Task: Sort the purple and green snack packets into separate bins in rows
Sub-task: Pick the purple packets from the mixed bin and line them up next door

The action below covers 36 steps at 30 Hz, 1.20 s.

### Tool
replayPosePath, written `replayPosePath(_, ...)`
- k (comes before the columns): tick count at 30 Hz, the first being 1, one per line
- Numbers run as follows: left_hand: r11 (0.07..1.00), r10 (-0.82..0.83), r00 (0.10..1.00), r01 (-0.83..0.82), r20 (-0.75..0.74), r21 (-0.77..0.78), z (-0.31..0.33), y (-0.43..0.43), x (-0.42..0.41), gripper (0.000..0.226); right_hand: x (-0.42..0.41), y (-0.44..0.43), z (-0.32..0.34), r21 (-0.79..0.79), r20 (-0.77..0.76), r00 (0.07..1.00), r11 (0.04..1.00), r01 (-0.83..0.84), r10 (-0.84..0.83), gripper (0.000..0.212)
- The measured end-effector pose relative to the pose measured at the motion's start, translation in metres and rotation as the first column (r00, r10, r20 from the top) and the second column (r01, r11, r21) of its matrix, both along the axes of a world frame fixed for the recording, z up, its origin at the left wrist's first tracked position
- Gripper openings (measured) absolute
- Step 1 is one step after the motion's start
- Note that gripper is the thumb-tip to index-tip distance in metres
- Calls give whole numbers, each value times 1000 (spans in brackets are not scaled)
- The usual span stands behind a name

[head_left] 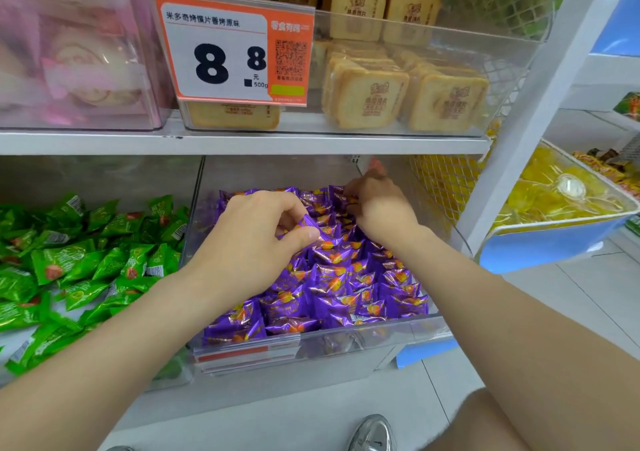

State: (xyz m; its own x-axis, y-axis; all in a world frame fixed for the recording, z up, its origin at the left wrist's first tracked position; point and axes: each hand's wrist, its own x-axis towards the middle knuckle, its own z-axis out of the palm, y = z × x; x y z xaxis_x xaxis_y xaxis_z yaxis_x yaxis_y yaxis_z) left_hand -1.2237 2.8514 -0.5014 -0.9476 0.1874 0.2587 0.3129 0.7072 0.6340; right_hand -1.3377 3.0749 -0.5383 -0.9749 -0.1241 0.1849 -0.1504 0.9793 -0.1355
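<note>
Head view. Two hands in frame, both mine, both reaching into one clear bin (349, 341) on the lower shelf.

My left hand (252, 239) pinches one purple packet (311, 224) between thumb and curled fingers, held just above the packed pile.

My right hand (377, 208) is further back and to the right of my left hand, in shadow, with its fingers bent down onto the packets at the bin's back. I cannot tell whether it grips one or only touches.

The purple packets (343, 277) lie under and in front of both hands. There are dozens, too many to count. The ones nearest me stand in tidy rows, and those further back are harder to read.

The green packets (86, 263) are left of my left hand, in the neighbouring bin. Again there are dozens, in a loose heap, not in rows. I see no purple among them and no green among the purple.

One shelf board (242, 144) runs above both hands. It carries two clear bins. One holds pink packs (79, 59), blurred. One holds toast-coloured packs (408, 97), with one orange price tag (235, 48) clipped on its front.

Right of my right hand, past the white post, is one tilted bin of yellow packets (554, 190).

One grey shoe (374, 433) is below my right forearm.
</note>
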Motion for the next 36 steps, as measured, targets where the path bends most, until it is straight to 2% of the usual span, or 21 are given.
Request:
replayPosePath(5,1000,-3,1000,3,8,-17,-1,-2,-1,19,-3,1,-2,29,-14,1000,1000,5,-5,47)
replayPosePath(15,999,-33,999,33,23,-11,-1,-3,4,17,7,7,-4,-48,-37,999,998,-33,32,25)
replayPosePath(20,999,-43,999,43,18,-12,1,-3,6,16,8,12,-4,-60,-31,999,998,-12,10,26)
replayPosePath(26,998,-52,999,53,15,-23,2,-5,6,16,1,16,3,103,-2,999,994,-41,41,43)
replayPosePath(30,998,-57,998,57,24,-24,1,-4,7,16,1,13,-2,16,26,998,998,-59,58,34)
replayPosePath(33,998,-53,998,54,23,-36,2,-4,7,14,1,11,-3,-35,-15,996,996,-87,87,29)
replayPosePath(36,999,-39,999,40,31,-8,6,-4,8,15,2,12,-3,-72,-24,997,995,-71,69,40)
